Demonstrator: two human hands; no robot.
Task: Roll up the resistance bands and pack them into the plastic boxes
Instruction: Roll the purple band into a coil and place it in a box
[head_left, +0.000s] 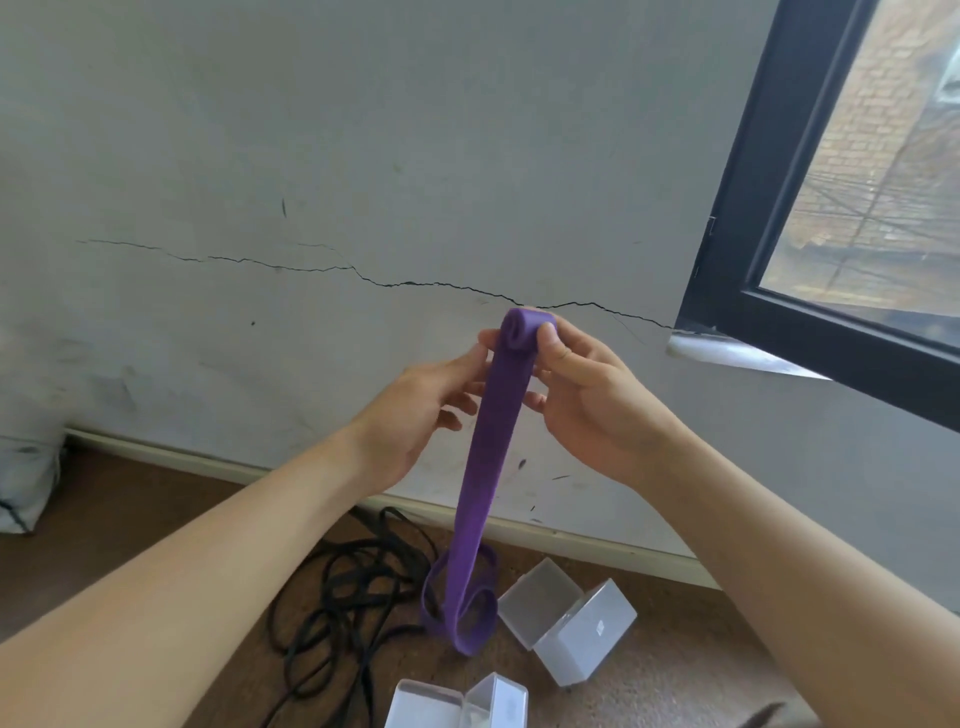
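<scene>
High above the plastic boxes (566, 621), purple band (493, 457) in pinching grip of left hand (415, 415) and right hand (597, 405).

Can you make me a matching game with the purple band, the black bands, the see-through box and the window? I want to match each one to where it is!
Things:
1. purple rubber resistance band
2. thin black resistance bands
3. clear plastic box
4. black-framed window

Places:
A. tangled on the brown floor
B. set in the grey wall, upper right
C. top end rolled, pinched between the left hand and right hand
D. lying open on the floor, right of the purple band's tail

Pairs: 1-C, 2-A, 3-D, 4-B
</scene>
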